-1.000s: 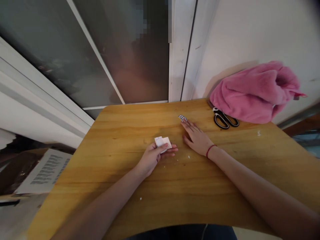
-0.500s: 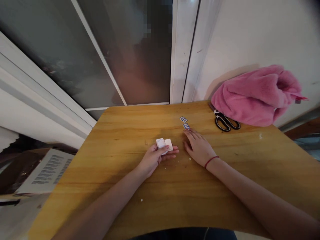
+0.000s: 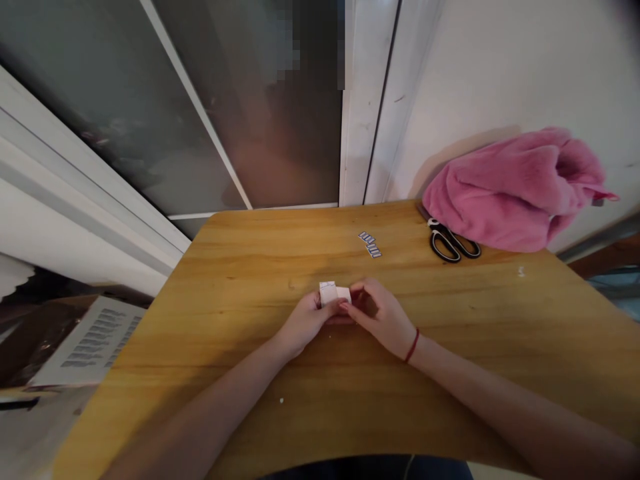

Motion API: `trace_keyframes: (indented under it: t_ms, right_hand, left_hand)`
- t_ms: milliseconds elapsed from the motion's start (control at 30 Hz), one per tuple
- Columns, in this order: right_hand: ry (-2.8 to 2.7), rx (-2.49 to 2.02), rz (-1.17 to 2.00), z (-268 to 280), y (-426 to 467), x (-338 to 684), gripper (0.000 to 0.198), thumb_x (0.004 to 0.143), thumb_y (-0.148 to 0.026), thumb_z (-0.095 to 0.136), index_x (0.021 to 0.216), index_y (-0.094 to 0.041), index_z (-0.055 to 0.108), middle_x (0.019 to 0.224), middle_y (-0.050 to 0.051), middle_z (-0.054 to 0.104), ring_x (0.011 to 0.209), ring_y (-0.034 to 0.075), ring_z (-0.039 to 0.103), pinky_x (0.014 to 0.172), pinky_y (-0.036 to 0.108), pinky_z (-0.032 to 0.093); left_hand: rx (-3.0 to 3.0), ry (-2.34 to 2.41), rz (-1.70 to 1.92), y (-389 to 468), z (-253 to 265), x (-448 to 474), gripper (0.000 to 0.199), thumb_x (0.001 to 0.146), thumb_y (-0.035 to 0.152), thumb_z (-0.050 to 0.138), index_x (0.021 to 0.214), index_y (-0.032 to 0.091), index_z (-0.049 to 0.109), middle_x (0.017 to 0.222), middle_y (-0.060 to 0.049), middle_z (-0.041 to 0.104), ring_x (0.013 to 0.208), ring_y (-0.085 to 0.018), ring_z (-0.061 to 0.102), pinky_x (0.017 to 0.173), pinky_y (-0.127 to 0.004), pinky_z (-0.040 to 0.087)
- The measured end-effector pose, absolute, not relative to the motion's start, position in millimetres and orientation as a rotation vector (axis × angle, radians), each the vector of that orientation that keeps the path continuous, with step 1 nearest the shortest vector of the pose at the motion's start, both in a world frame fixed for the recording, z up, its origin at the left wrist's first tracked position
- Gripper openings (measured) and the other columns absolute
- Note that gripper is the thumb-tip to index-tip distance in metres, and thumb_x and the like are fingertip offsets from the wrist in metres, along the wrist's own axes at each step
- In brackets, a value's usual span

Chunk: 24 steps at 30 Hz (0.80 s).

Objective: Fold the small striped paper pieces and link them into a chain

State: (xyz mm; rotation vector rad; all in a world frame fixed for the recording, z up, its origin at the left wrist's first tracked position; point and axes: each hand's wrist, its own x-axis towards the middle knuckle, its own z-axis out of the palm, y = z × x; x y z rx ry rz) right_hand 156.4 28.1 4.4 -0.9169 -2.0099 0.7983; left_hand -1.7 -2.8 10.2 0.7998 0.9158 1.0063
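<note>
The left hand [image 3: 306, 321] holds papers [image 3: 327, 293] over the tabletop [image 3: 250, 267]; the right hand [image 3: 384, 315] is at the papers' right edge. Beyond the papers lie striped cutouts [image 3: 371, 247], and farther right scissors [image 3: 445, 246] and pink cloth [image 3: 515, 190].

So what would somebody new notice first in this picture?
Probably the fluffy pink cloth, bunched up at the far right of the table, with black-handled scissors sticking out beside it. Next, perhaps the hands near the middle: the left hand holds small white pieces, and the right hand is at their edge. Farther from the person lie two little striped pieces.
</note>
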Motion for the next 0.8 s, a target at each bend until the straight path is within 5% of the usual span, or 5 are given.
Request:
trace_keyframes:
  t_ms: [233, 500, 667, 800]
  right_hand:
    - [-1.816, -0.95, 0.784, 3, 46, 165, 0.011, 0.081, -0.028, 0.055, 0.081, -0.017, 0.054, 0.079, 0.004, 0.058, 0.072, 0.014, 0.056, 0.066, 0.027, 0.047]
    - [-2.025, -1.327, 0.032, -8, 90, 204, 0.011, 0.073, -0.014, 0.049, 0.084, -0.015, 0.051, 0.063, 0.002, 0.052, 0.064, 0.017, 0.052, 0.07, 0.036, 0.038]
    - [-2.104, -1.424, 0.257, -16, 89, 197, 0.05, 0.071, -0.018, 0.053, 0.119, -0.014, 0.04, 0.058, -0.005, 0.05, 0.053, 0.013, 0.05, 0.073, 0.036, 0.037]
    - [-2.089, -1.392, 0.28, -9, 85, 198, 0.045, 0.075, -0.034, 0.057, 0.114, -0.016, 0.046, 0.065, -0.001, 0.052, 0.06, 0.015, 0.052, 0.071, 0.035, 0.039]
  left_hand:
    - [0.78, 0.872, 0.958, -2, 11, -4, 0.026, 0.074, 0.028, 0.065, 0.094, 0.012, 0.057, 0.1, -0.013, 0.066, 0.092, -0.023, 0.063, 0.081, -0.035, 0.05]
    - [0.761, 0.831, 0.935, -2, 6, -9, 0.023, 0.078, 0.027, 0.061, 0.095, 0.012, 0.054, 0.102, -0.015, 0.066, 0.096, -0.024, 0.063, 0.083, -0.036, 0.05]
    - [0.772, 0.822, 0.925, -2, 6, -10, 0.023, 0.079, 0.027, 0.06, 0.095, 0.012, 0.053, 0.101, -0.015, 0.066, 0.095, -0.024, 0.063, 0.083, -0.036, 0.05]
    - [0.772, 0.824, 0.922, -1, 6, -11, 0.023, 0.079, 0.027, 0.06, 0.095, 0.011, 0.053, 0.099, -0.015, 0.066, 0.093, -0.023, 0.063, 0.082, -0.035, 0.05]
